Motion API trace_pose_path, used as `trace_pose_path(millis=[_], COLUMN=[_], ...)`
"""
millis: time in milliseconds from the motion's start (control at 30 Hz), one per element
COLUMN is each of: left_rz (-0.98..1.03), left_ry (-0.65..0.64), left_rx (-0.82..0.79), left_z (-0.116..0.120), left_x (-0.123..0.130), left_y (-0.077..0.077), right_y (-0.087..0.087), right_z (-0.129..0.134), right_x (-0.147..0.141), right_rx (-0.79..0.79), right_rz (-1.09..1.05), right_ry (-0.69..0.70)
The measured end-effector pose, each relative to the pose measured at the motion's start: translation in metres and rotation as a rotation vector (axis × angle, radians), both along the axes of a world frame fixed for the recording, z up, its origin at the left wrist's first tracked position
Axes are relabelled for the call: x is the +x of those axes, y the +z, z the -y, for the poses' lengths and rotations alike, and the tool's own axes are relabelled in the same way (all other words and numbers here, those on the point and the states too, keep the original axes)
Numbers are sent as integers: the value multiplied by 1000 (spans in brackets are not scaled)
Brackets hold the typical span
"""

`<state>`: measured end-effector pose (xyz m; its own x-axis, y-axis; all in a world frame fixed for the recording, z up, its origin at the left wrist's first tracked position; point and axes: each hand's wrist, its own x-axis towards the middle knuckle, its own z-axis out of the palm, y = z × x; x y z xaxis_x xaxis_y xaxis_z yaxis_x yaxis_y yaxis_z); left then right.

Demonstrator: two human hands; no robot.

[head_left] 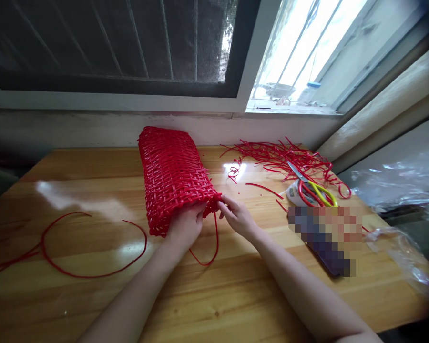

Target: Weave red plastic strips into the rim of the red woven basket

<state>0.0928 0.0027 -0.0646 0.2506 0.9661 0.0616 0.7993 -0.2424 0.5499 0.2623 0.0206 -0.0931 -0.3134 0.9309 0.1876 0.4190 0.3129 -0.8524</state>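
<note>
While the wooden table (214, 317) carries everything, its middle is taken by a red woven basket (173, 166), which lies on its side with the open mouth toward the person. As I judge it, the work is quite advanced: the long walls show a closed weave over their whole visible length, and what is left seems to be mostly the rim, where the edge looks uneven. At the far right of the table rests a tangled pile of red strips (282, 155), so material remains. One long red strip (93, 276) lies in a wide curve on the left side, well apart from the basket. The left hand (186, 221) reaches into the mouth; its fingers are mostly hidden, so I cannot tell its grip. The right hand (239, 218) has its fingertips nearly closed at the right corner of the rim, and it appears to pinch this edge. Near the pile are scissors (320, 190) with a yellow handle. Below the rim, between the hands, hangs one thin loose strand (217, 243), apparently not yet woven in.
</note>
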Motion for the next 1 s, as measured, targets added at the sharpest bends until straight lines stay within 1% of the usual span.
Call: trace_pose_path(millis=[100,167,433,633,800,867,1000], left_rz=[119,138,137,96,32,49,81], left_ry=[57,71,-33,-41,0,2,14], left_rx=[-24,-20,64,117,144,146,126], left_z=[-4,-6,-2,-2,-2,-2,-2], left_x=[-2,-3,2,5,6,5,3], left_y=[-5,-8,-7,-7,-10,-10,-12], right_y=[0,0,-8,-14,-12,-11,-10], right_z=[1,1,-2,-4,0,2,3], right_x=[-1,-1,1,2,-1,-5,-11], right_rx=[-26,-36,-68,-117,-139,-192,-362], right_rz=[-34,-52,-74,-160,-190,-271,-522], right_ry=[-6,-3,4,9,27,12,-32])
